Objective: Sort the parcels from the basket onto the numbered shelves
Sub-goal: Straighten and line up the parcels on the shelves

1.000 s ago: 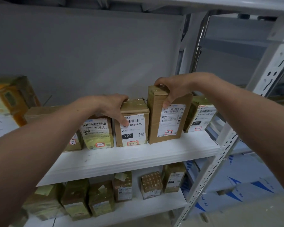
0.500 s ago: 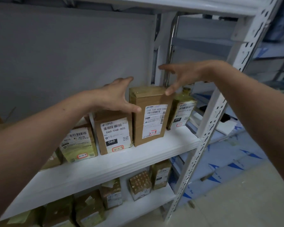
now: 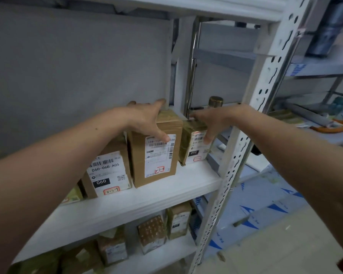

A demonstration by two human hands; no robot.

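Thumb in front, fingers over the top, my left hand (image 3: 145, 121) grips the tall brown cardboard parcel (image 3: 156, 161) standing on the white shelf (image 3: 147, 202); my right hand (image 3: 214, 119) grips the short tape-wrapped parcel marked 010 (image 3: 188, 147) at that shelf's right end.

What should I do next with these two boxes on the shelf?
Probably pull the small box forward with your right hand, level with the tall box that your left hand holds; it sits further back and turned.
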